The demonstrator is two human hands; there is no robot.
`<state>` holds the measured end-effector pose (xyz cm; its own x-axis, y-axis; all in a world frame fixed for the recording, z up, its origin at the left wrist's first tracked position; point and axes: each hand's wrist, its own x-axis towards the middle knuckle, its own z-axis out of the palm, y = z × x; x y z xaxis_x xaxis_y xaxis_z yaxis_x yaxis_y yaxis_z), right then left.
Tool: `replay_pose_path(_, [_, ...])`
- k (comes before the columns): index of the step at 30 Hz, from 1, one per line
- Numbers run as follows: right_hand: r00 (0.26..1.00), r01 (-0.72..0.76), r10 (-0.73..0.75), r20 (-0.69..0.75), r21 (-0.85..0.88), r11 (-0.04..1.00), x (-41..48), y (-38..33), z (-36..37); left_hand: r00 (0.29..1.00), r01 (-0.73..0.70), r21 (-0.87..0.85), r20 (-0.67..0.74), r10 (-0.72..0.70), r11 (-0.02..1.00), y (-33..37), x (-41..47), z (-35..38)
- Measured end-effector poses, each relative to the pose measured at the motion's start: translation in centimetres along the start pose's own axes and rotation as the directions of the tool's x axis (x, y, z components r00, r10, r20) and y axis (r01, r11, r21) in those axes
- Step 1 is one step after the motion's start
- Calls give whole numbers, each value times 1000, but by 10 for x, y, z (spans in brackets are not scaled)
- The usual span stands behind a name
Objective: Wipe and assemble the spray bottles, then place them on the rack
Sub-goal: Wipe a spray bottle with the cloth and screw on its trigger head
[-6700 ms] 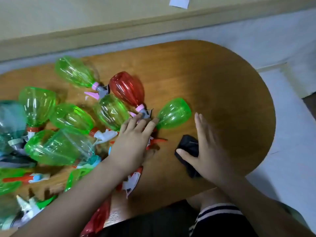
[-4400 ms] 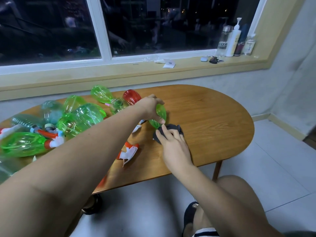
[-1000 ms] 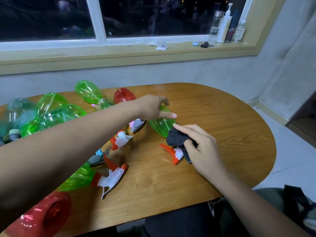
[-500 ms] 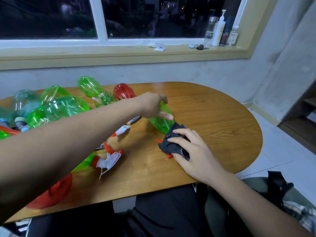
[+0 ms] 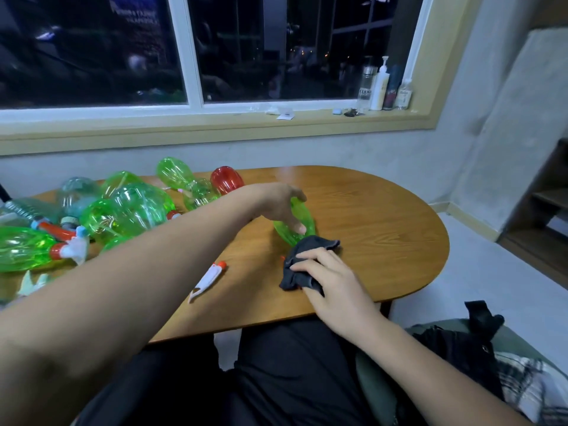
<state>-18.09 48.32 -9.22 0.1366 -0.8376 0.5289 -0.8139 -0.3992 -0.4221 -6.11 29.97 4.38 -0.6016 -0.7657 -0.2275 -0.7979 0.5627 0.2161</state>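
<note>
Room: night-black window behind, with a pale sill (image 5: 215, 124) that carries a few toiletry bottles (image 5: 379, 87) at its right end.
Bench: an oval wooden bench (image 5: 384, 229); wood shows bare at its rounded right end.
Task's thing: a green bottle (image 5: 307, 221) lies on its side about mid-bench, its narrow end towards the near edge and running under a dark cloth (image 5: 302, 262).
Left grip: the left grip (image 5: 278, 204) is curled over the bottle's body from above, thumb on the near side, holding it down.
Right grip: the right grip (image 5: 329, 278) is clenched on the cloth, which is bunched at the bottle's narrow end, closer to the near edge.
Handling: the bottle looks like thin clear plastic and seems empty, so probably very light. It would likely dent under a hard squeeze. Smooth and round, it should roll and slip easily. A wrap round the widest part of the body looks the safest hold, leaving the neck free for wiping and for screwing on a head.
Other parts: a loose spray head (image 5: 209, 279), white with a red tip, lies alone towards the near edge, left of the cloth. A heap of bottles (image 5: 135, 210) fills the left end, mostly green, with a red bottle (image 5: 226, 179) at the far edge.
Hidden: the cloth covers the green bottle's neck, so I cannot tell whether a head is fitted; only a red-orange speck shows at the cloth's left edge. The left forearm covers part of the heap, and the bench's left end is cut off.
Rack: dark shelves (image 5: 550, 195) at the right of the view might be it; I cannot tell.
</note>
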Motion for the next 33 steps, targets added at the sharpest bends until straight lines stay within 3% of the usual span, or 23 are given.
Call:
replay_pose_path(4, [995, 12, -19, 99, 77, 997, -6, 8, -14, 999, -11, -68, 40, 13, 998, -3, -2, 6])
replay_pose_path(10, [990, -135, 135, -31, -17, 991, 1, 36, -32, 999, -39, -168, 10, 41, 985, -7, -6, 15])
replay_pose_path(16, [997, 74, -77, -25, -90, 993, 11, 17, 3, 999, -35, -148, 2, 36, 988, -4, -9, 16])
replay_pose_path(25, [983, 181, -180, 20, -50, 982, -3, 18, -4, 999, -36, -85, -20, 35, 996, -3, -13, 21])
replay_pose_path(30, [998, -43, 40, -50, -59, 997, -11, 50, -31, 993, -53, 1, -103, 53, 999, -12, -12, 34])
replay_pose_path(33, [950, -208, 213, -229, 46, 977, -4, 59, -40, 973, -75, 109, -208, 97, 991, -15, -16, 44])
